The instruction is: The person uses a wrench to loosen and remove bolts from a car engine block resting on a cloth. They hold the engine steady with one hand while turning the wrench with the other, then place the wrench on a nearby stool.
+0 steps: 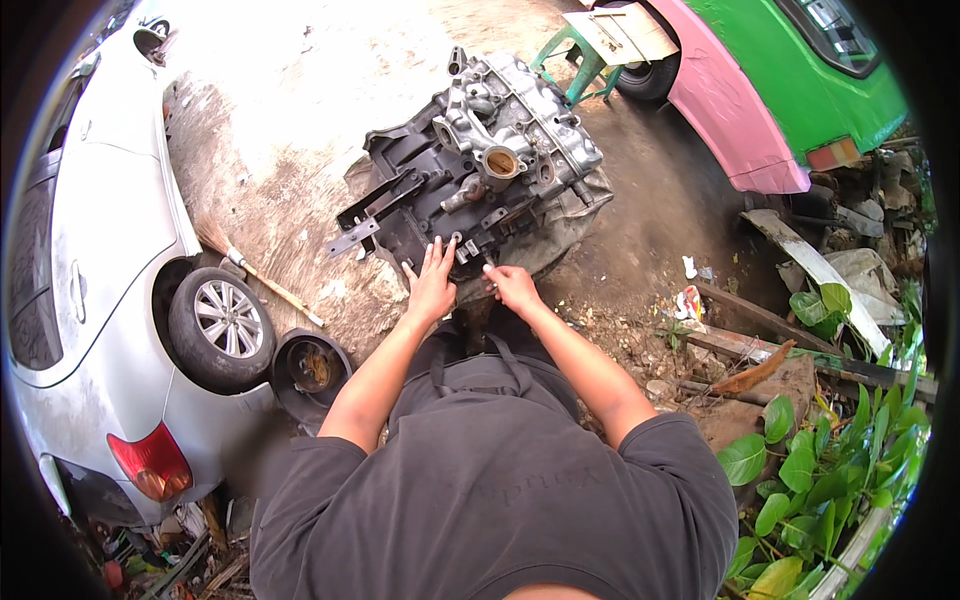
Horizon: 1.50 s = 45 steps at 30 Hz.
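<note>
A greasy car engine (415, 225) in dark and silver metal lies in front of me on a grey cloth (592, 208) on the ground. My left hand (432, 287) rests against its near edge, fingers stretched out and apart, with nothing in it. Just to the right, my right hand (515, 288) is at the same edge with thumb and fingers pinched together. Whatever small thing is between them, if any, I cannot make out. On the engine's top a round open port (501, 163) faces up, and a metal bracket (354, 236) sticks out at the left.
A silver car (125, 250) stands at the left, with a black tub (338, 380) and a broom (262, 275) beside it. At the back right are a green stool (560, 50) and a green and pink vehicle (735, 120). Planks (765, 315) and leafy plants (800, 470) lie right.
</note>
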Motion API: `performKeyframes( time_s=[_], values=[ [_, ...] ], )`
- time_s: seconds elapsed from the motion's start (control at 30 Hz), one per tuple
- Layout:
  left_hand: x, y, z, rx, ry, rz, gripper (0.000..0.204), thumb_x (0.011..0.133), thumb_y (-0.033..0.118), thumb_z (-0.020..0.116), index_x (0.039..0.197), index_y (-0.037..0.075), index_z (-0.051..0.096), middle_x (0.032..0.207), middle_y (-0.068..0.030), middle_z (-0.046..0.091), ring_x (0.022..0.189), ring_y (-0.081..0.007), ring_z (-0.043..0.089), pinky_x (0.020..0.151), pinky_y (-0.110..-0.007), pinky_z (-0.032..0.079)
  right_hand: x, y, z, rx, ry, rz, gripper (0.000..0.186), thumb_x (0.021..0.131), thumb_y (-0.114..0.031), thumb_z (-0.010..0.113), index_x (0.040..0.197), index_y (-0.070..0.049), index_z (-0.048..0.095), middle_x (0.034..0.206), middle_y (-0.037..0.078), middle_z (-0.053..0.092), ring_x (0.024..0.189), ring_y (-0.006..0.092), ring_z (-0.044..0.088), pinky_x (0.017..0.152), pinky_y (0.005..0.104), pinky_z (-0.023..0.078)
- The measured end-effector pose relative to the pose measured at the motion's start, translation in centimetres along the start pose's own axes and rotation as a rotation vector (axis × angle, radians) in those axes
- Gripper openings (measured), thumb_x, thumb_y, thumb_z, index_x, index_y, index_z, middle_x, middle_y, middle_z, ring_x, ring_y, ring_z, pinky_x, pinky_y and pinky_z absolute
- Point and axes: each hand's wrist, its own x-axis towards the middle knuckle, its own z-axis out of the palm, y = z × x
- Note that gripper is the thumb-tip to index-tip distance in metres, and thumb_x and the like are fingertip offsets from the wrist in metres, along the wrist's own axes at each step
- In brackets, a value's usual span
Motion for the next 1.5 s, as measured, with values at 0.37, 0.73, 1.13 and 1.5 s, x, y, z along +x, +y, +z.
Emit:
performKeyframes(
  time_s=[0.37,0.73,1.13,1.5],
  values=[
    [-0.1,-0.3,-0.5,0.002,-0.033,0.020,0.089,0.081,0.014,0.059,0.157,0.024,0.014,0.164,-0.0095,0.009,0.150,-0.0262,0.013,0.112,-0.070,0.004,1.4,0.9,-1.6,0.329,-0.002,0.236,0.023,0.091,-0.011,0.049,0.104,-0.003,0.065,0.061,-0.001,0.047,0.046,0.0082,0.036,0.041,0.0246,0.030],
    [-0.1,-0.2,0.0,-0.002,-0.005,0.001,0.090,0.080,0.015,0.061,0.157,0.025,0.014,0.164,-0.0087,0.010,0.151,-0.0257,0.013,0.111,-0.072,0.005,2.5,0.9,-3.9,0.398,0.158,0.334,0.036,0.094,-0.011,0.046,0.130,-0.008,0.052,0.068,0.003,0.056,0.051,0.0110,0.047,0.045,0.0270,0.040],
    [-0.1,0.8,1.0,-0.007,0.053,-0.061,0.092,0.081,0.021,0.064,0.157,0.024,0.012,0.164,-0.0094,0.008,0.151,-0.0267,0.012,0.112,-0.070,0.005,4.4,9.1,-12.0,-0.348,0.069,0.534,0.030,0.095,-0.025,0.042,0.095,-0.009,0.066,0.089,0.015,0.072,0.080,0.0247,0.068,0.066,0.0441,0.046],
    [0.3,2.9,2.7,0.034,0.119,-0.198,0.096,0.083,0.033,0.069,0.158,0.023,0.008,0.164,-0.0099,-0.001,0.151,-0.0331,0.004,0.114,-0.068,0.002,5.5,3.7,-13.9,-0.931,-0.015,-0.031,0.032,0.096,-0.039,0.051,0.119,-0.022,0.066,0.112,0.014,0.068,0.110,0.0355,0.062,0.092,0.0530,0.045]
  ],
)
